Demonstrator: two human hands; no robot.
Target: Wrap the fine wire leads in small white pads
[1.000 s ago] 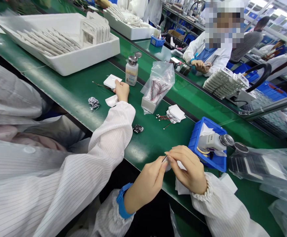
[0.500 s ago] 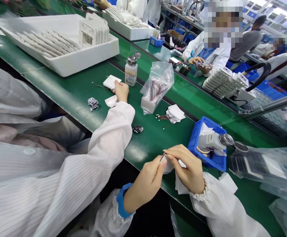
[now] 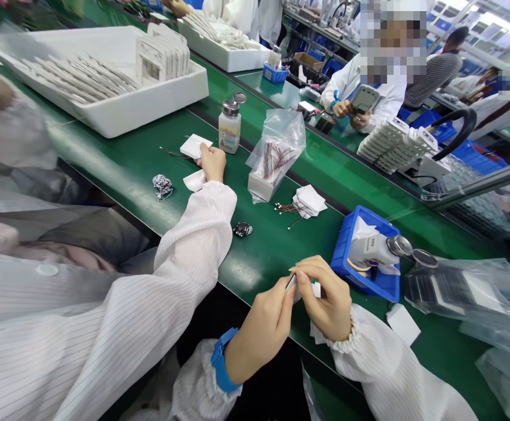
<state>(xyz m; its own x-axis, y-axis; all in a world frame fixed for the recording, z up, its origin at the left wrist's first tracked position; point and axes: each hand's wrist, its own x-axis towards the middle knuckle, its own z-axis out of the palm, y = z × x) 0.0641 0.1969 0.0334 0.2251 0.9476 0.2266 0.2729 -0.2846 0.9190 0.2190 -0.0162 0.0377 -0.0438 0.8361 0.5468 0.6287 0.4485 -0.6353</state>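
At the bench's front edge, my left hand (image 3: 261,324) pinches a small, thin pale piece with a dark edge (image 3: 290,281) between thumb and fingers. My right hand (image 3: 322,301) closes on the same piece from the other side, fingertips meeting those of the left. Fingers cover most of the piece, so its kind is unclear. A blue band (image 3: 223,359) circles my left wrist. Partly behind my right hand lies white paper (image 3: 316,333). Just beyond it sits a blue bin (image 3: 342,257) with a dispenser bottle (image 3: 375,250) tilted inside.
A co-worker's hand (image 3: 213,162) touches a flat white pack (image 3: 194,146) with wires. White packs with wires (image 3: 309,202), a bag of cables (image 3: 276,155), a pump bottle (image 3: 229,128) and a white tray (image 3: 162,99) stand on the green bench. Plastic bags (image 3: 474,286) lie right.
My right hand has shifted slightly left, its fingers closer over the piece. The left co-worker's other arm has come into view. Across the bench, a person has raised a grey device.
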